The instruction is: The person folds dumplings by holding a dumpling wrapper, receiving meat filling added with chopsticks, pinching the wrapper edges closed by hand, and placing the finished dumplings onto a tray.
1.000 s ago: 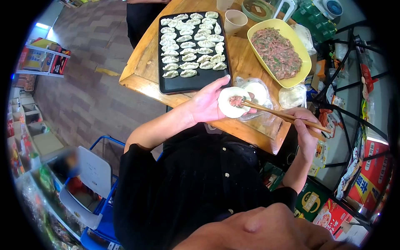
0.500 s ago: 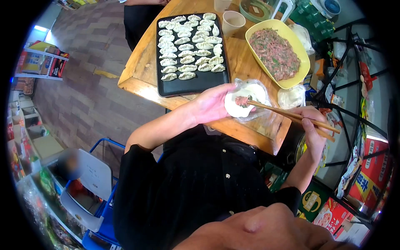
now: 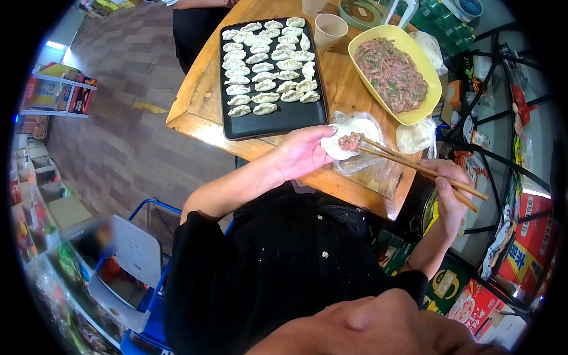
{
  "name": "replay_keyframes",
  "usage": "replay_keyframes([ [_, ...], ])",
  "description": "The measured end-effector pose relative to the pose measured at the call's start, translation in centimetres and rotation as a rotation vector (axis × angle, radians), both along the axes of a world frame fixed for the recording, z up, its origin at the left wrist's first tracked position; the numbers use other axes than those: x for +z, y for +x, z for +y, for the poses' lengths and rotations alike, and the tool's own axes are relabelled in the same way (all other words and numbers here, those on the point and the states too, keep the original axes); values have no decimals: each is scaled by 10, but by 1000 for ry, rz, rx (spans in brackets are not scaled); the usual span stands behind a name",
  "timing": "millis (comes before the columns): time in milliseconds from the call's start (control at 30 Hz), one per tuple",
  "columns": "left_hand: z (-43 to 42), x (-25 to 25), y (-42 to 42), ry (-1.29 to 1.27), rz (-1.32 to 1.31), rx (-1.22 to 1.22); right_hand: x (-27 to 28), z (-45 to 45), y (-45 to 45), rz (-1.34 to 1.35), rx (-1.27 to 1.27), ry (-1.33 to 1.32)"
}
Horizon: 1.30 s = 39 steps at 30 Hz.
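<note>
My left hand (image 3: 303, 155) holds a round white dough wrapper (image 3: 335, 148) with a lump of pink meat filling (image 3: 349, 141) on it. Wooden chopsticks (image 3: 408, 162) are gripped in my right hand (image 3: 448, 188), their tips at the filling. Under and behind the wrapper lies a clear plastic bag (image 3: 374, 155) with more white wrappers (image 3: 365, 125). A black tray (image 3: 260, 125) bears rows of folded dumplings (image 3: 265, 109). To its right stands a yellow bowl (image 3: 433, 94) of meat filling with green bits.
Paper cup (image 3: 330, 33) and a green round container (image 3: 362, 13) stand at the table's (image 3: 195, 112) far side. A knotted plastic bag (image 3: 415, 137) lies by the bowl. Another person's dark-clothed leg (image 3: 192, 35) is beyond the table. A chair (image 3: 137, 251) stands at left, a black metal rack (image 3: 509, 160) at right.
The wrapper, flat and facing up before, is now tilted and partly folded in my left hand. My right hand has moved slightly right and down, with the chopsticks still at the filling.
</note>
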<state>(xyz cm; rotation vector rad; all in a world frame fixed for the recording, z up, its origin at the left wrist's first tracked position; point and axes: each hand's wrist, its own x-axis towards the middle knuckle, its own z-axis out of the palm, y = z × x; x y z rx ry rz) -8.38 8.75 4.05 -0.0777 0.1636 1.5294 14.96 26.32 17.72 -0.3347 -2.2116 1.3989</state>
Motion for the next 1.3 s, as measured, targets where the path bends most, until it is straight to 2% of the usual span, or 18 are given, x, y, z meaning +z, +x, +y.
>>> replay_keyframes([
  [67,0,-2,0,-7,0,2,-5,1,1,8,32,14],
  [133,1,-5,0,-14,4,8,-12,1,1,104,19,-109],
  [433,-4,8,-1,-57,-44,1,-33,13,13,121,-4,-197],
  [533,-5,6,-1,-44,-120,-65,-34,15,14,83,18,-110],
  [767,-1,3,2,-62,-89,-105,-37,14,12,125,-14,-145],
  [833,1,-1,0,-60,-74,-119,-33,15,15,84,-12,-46],
  [1067,9,-3,-1,-51,-51,-136,-28,9,12,77,24,-14],
  [1133,11,2,2,-49,-51,-136,-25,8,11,-37,8,37],
  [1300,10,16,2,-105,-87,-138,-23,7,13,-109,-44,-63],
])
